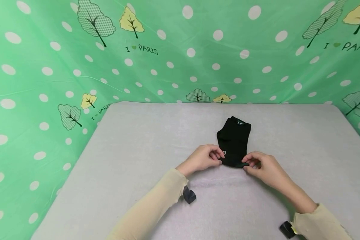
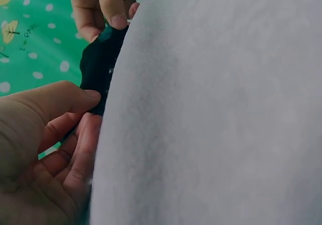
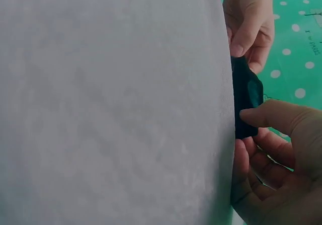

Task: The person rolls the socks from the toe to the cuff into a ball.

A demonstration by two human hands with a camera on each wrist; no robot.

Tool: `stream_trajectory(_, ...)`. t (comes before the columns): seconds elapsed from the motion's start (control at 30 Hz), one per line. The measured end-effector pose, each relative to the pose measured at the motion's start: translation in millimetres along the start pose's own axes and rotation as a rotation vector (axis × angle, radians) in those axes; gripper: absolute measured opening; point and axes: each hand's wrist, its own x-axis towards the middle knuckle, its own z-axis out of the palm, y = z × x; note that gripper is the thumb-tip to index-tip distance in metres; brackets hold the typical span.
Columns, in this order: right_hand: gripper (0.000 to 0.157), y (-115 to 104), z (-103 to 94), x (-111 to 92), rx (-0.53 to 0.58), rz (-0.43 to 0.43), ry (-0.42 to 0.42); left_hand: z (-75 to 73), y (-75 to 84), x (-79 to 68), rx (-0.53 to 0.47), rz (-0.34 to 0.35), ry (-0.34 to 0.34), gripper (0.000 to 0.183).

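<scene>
A black sock (image 1: 234,138) lies on the grey table, its cuff with a small pale mark toward the back and its toe end toward the person. At the left corner of the toe end, my left hand (image 1: 206,157) pinches the fabric between thumb and fingers, beside a white mark. My right hand (image 1: 265,167) pinches the opposite corner, where a dark green patch shows. In the left wrist view the sock (image 2: 95,64) spans the gap between both hands. The right wrist view has the thumb of the right hand (image 3: 282,149) on top of the dark cloth.
The grey table (image 1: 138,140) reaches out to both sides of the sock. Behind it and along the left hangs a green curtain (image 1: 174,50) with white dots and printed trees. Black straps (image 1: 189,195) hang at both sleeve cuffs.
</scene>
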Motion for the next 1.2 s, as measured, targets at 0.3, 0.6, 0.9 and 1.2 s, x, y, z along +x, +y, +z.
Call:
stream_trajectory(0.3, 0.012, 0, -4.7, 5, 0.07, 0.108, -0.054, -0.4, -4.8, 1.6, -0.087, -0.024, 0.04, 0.011)
stream_trajectory(0.6, 0.015, -4, -8.8, 7, 0.103, 0.17, -0.077, 0.1, -4.6, -2.3, -0.099, 0.003, 0.111, 0.009)
stream_trajectory(0.9, 0.011, -11, -11.2, 4, 0.182, 0.167, -0.035, -4.2, 0.8, -9.7, -0.117, 0.008, 0.117, 0.007)
stream_trajectory(1.2, 0.019, -5, -11.7, 9, 0.256, 0.236, -0.089, -3.4, 2.5, -3.1, -0.165, -0.121, 0.135, 0.005)
